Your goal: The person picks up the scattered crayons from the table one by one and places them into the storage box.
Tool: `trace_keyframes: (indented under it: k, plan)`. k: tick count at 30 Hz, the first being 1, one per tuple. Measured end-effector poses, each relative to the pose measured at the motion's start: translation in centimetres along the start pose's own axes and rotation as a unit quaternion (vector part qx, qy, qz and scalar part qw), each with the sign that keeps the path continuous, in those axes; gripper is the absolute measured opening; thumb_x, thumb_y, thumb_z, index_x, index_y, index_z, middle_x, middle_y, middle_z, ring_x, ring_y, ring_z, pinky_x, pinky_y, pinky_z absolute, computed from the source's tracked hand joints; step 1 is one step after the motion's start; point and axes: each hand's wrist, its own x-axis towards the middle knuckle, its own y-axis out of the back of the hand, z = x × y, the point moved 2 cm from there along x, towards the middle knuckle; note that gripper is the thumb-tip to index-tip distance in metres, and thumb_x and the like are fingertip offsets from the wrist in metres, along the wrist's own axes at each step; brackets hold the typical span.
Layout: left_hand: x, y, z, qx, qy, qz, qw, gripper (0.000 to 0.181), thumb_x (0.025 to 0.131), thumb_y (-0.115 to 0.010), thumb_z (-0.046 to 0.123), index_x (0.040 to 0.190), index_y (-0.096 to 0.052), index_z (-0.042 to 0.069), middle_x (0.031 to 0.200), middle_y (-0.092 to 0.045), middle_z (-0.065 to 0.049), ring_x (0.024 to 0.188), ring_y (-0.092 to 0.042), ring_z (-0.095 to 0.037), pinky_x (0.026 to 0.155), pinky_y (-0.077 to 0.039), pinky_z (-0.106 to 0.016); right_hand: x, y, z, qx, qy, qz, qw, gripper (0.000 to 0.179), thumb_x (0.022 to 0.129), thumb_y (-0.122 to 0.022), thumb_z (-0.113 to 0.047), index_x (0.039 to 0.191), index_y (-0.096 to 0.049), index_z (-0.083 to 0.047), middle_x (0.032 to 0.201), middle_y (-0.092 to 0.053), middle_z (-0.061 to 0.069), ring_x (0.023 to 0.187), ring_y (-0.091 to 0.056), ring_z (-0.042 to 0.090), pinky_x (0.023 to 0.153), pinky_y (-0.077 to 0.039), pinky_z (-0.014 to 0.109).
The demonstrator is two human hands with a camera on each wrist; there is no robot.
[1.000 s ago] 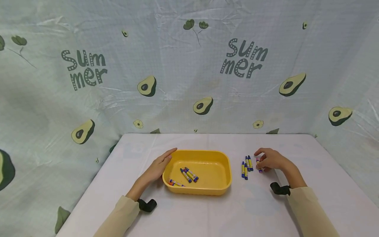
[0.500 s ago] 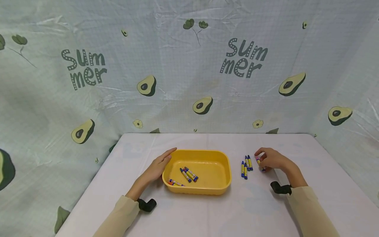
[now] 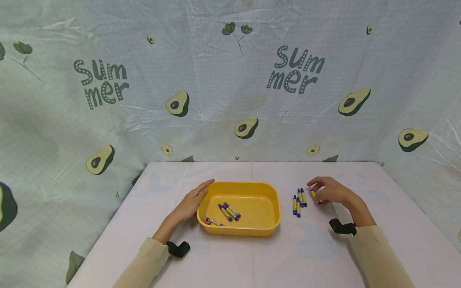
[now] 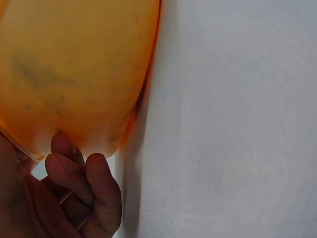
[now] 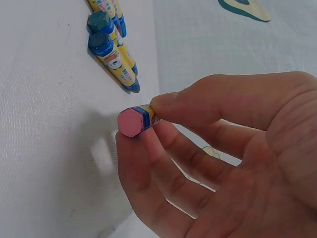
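Note:
At the yellow tray's left end, my left hand rests against the rim. In the left wrist view its fingers lie at the tray's outer wall, loosely bent. My right hand pinches a pink crayon with a yellow and blue wrapper between thumb and fingers. The right wrist view shows the flat pink end of this crayon close over the cloth. Beside that hand lie several blue and dark crayons, side by side in two small rows.
Several crayons lie inside the tray, some near its front left corner. A white cloth covers the table. Behind it hangs a pale curtain printed with avocados and lettering.
My right hand has turned the pink crayon to a slant and raised it slightly, up and to the left. The left hand and the tray have stayed put.

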Motion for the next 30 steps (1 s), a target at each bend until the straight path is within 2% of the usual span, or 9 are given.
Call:
trace_keyframes:
  k: [11, 30]
  plan:
    - [0.0, 0.1, 0.1, -0.003, 0.001, 0.001, 1.0, 0.047, 0.114, -0.035, 0.031, 0.161, -0.039, 0.025, 0.165, -0.041, -0.01, 0.151, -0.041, -0.036, 0.126, -0.028, -0.06, -0.2, 0.5, -1.3, 0.006, 0.03, 0.004, 0.9995, 0.059, 0.089, -0.068, -0.003, 0.145, -0.051, 0.004, 0.129, -0.057, 0.023, 0.102, -0.06, 0.026, 0.077, -0.062, 0.035]
    - [-0.1, 0.0, 0.1, -0.004, 0.003, -0.002, 1.0, 0.047, 0.114, -0.035, 0.031, 0.16, -0.04, 0.025, 0.164, -0.042, -0.009, 0.151, -0.041, -0.035, 0.126, -0.028, -0.059, -1.0, 0.7, -2.9, 0.002, 0.051, 0.011, 0.9986, 0.057, 0.092, -0.067, -0.006, 0.146, -0.051, 0.002, 0.132, -0.057, 0.024, 0.101, -0.063, 0.026, 0.079, -0.063, 0.036]
